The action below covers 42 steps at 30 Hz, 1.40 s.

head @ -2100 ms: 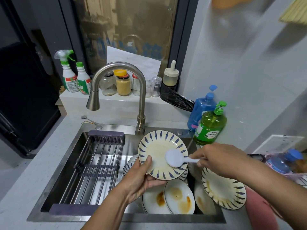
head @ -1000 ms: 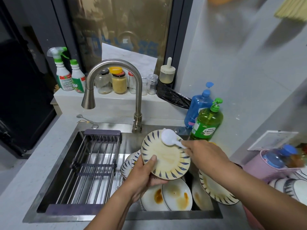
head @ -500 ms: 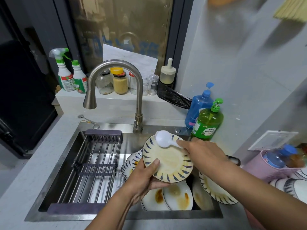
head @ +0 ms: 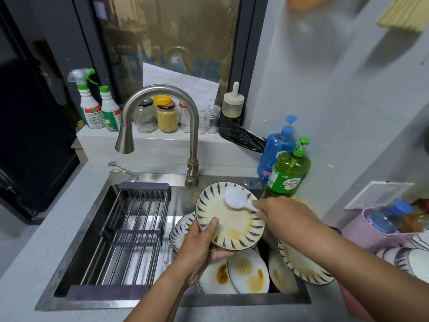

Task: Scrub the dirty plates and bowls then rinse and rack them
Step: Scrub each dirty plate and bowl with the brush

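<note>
My left hand [head: 197, 249] holds a plate [head: 232, 219] up over the sink [head: 92, 219], tilted toward me. My thumb lies on the plate's face and my other fingers curl behind it, where I cannot see them. My right hand [head: 285, 217] pinches the handle of a white brush [head: 234, 198], and the brush head sits on the top part of the plate, near the rim. The handle is mostly hidden in my fingers. Under the plate, more dirty plates [head: 246, 275] lie piled in the right side of the sink, some with brown spots. My arms cover parts of them. One plate [head: 301, 266] leans on the sink's right edge. A rack [head: 132, 231] fills the left side of the sink. The tap [head: 160, 122] stands behind the sink, with its spout above the rack.
</note>
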{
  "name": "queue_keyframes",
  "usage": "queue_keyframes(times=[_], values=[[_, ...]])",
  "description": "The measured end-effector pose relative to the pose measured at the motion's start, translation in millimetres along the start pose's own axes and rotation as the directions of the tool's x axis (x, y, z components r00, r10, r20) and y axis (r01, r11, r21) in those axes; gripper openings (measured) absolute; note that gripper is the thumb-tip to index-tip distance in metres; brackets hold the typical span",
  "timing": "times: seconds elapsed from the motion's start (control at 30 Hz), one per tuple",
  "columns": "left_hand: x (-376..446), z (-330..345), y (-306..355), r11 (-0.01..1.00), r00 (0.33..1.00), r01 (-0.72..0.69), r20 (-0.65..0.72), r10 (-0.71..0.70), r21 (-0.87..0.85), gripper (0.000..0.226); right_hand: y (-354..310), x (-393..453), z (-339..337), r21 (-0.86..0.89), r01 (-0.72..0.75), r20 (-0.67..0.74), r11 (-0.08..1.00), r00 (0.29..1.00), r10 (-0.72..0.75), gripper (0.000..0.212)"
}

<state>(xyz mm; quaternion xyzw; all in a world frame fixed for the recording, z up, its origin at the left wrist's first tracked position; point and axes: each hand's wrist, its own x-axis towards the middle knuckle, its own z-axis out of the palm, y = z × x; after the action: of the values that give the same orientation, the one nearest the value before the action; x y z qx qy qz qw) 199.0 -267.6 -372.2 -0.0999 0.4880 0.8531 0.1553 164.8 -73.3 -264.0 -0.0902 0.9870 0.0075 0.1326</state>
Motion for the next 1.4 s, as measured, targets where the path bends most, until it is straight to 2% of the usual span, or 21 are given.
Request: queue_keyframes(times=[0.1,0.2,0.3,0.37,0.5,0.57,0.6,0.7,0.77,0.87,0.9,1.0,1.1,1.2,1.27,1.4], values=[[2,-5,7,0.999,0.999,-0.016,-0.046,0.014,-0.043,0.033,14,-6,-2,0.046,-0.001,0.114,0.999,0.993,-0.004,0.019],[2,-5,11,1.000,0.999,0.004,-0.044,-0.005,-0.025,0.031,2,-14,-4,0.133,0.075,0.182,0.988,0.978,-0.099,0.033],[0,0,6,0.997,0.998,0.042,0.040,-0.044,0.062,0.039,-15,-4,-4,0.148,0.127,0.091,0.981,0.986,-0.141,0.038],[-2,2,2,0.996,0.994,0.062,0.082,-0.068,0.062,0.040,-18,3,-6,0.075,0.143,-0.003,0.987,0.990,-0.143,0.032],[1,-3,8,0.999,1.000,-0.009,0.021,0.008,0.039,0.034,0,5,-12,-0.121,-0.021,-0.065,0.992,0.998,0.013,0.022],[6,-6,12,0.995,0.997,-0.060,-0.044,0.063,0.074,0.030,8,-2,-8,-0.151,-0.061,0.014,0.987,0.998,0.064,0.020],[8,-7,12,0.992,0.994,-0.078,-0.065,0.085,0.101,0.029,8,-7,-4,-0.110,-0.054,0.077,0.992,0.995,0.063,0.021],[15,-4,9,0.981,0.990,-0.098,-0.088,0.114,0.169,0.021,-3,-19,8,0.172,-0.013,0.251,0.985,0.968,-0.031,0.028],[19,-1,7,0.984,0.993,-0.066,-0.083,0.080,0.164,0.020,-4,-17,12,0.338,-0.028,0.264,0.941,0.962,-0.066,0.029],[26,2,8,0.997,0.996,0.032,-0.082,-0.026,0.073,0.027,8,-13,14,0.546,-0.116,0.247,0.830,0.969,-0.027,0.027],[28,3,7,0.997,0.996,0.052,-0.076,-0.048,0.052,0.030,14,-13,13,0.643,-0.146,0.220,0.752,0.976,0.002,0.025],[36,10,1,0.990,0.994,0.096,-0.063,-0.090,0.104,0.039,32,-16,-1,0.888,-0.175,0.136,0.425,0.983,0.120,0.023],[41,25,-10,0.964,0.995,0.095,-0.047,-0.086,0.249,0.036,51,-19,-20,0.964,-0.138,0.089,0.228,0.973,0.211,0.025],[46,47,-23,0.908,0.997,0.080,-0.043,-0.068,0.411,0.027,70,-24,-29,0.985,-0.085,0.041,0.148,0.960,0.278,0.027],[51,63,-34,0.863,0.998,0.060,-0.026,-0.055,0.501,0.029,82,-27,-30,0.990,-0.072,0.030,0.125,0.951,0.309,0.027],[64,94,-58,0.839,0.996,0.082,-0.022,-0.083,0.538,0.032,96,-38,-25,0.992,-0.067,0.033,0.102,0.950,0.311,0.025]])
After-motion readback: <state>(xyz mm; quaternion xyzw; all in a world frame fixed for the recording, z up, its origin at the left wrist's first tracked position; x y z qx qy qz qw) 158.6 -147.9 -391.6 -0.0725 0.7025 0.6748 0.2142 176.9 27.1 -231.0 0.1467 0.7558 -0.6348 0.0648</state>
